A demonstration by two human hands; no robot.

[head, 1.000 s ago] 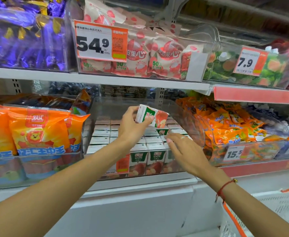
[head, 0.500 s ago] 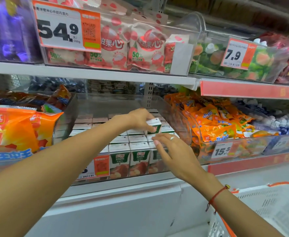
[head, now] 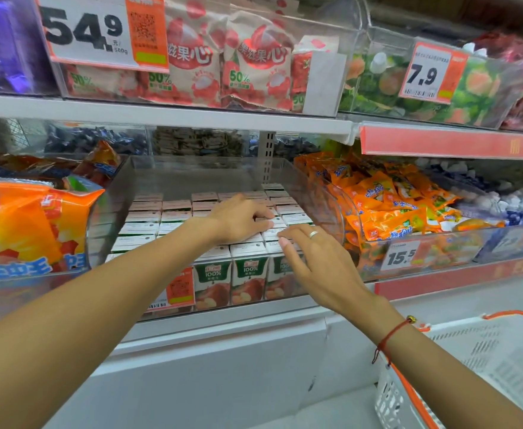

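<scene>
**Both hands at the juice cartons**

Our left hand [head: 238,221] reaches into the clear bin [head: 192,171] on the lower shelf and lies over the cartons [head: 212,283], knuckles up, fingers bent down onto the white tops in the right rows. The fingertips touch a top there, but we cannot tell whether they grip a carton or only press on it.

Our right hand [head: 319,267] hovers just in front, at the bin's front right corner, with its fingers spread and loosely straight, holding nothing. A ring [head: 313,234] shows on one finger and a red cord [head: 390,335] circles the wrist.

The cartons stand upright in tight rows and fill the bin's floor, their green and red faces against its front wall. Orange packs [head: 387,212] fill the neighbouring bin to the right. A white basket [head: 501,360] with orange trim sits below our right forearm.
</scene>
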